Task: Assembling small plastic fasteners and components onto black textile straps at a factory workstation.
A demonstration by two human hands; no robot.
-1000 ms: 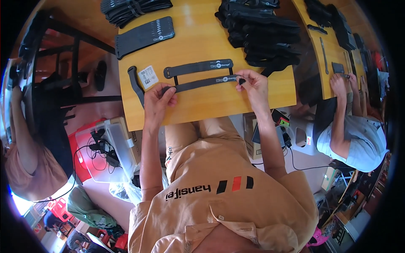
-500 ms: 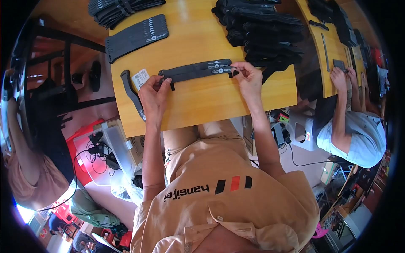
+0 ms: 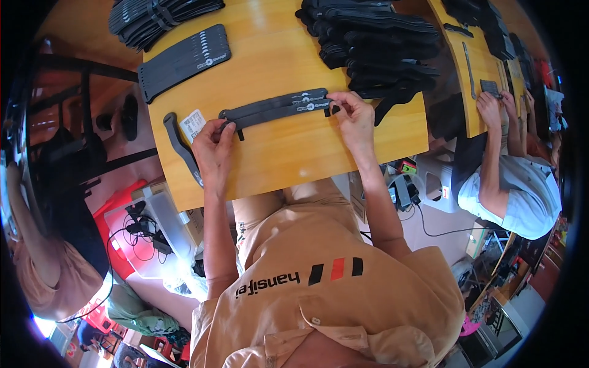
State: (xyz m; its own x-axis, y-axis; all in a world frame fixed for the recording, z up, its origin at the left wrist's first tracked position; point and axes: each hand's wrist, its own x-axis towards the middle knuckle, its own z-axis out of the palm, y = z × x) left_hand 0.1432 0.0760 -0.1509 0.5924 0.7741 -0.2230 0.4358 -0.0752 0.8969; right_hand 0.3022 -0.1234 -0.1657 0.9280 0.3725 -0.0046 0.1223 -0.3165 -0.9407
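Two flat black straps lie side by side, partly overlapping, just above or on the yellow table. My left hand pinches their left end between thumb and fingers, and a short dark tab hangs down beside it. At the other end my right hand is closed in a pinch, with a small black piece showing at its fingertips. A single black strap lies near the table's left edge, left of my left hand. Next to it is a white printed label, partly hidden by that hand.
A flat, overlapping row of black straps lies beyond my left hand. Behind it sits a banded strap bundle; a large strap pile fills the far right. A clear bin with cables stands below left. At right, a co-worker works at another table.
The whole view has shifted slightly, moving the table a little left and down in the picture. Both hands keep their pinch on the straps, almost unmoved relative to the table.
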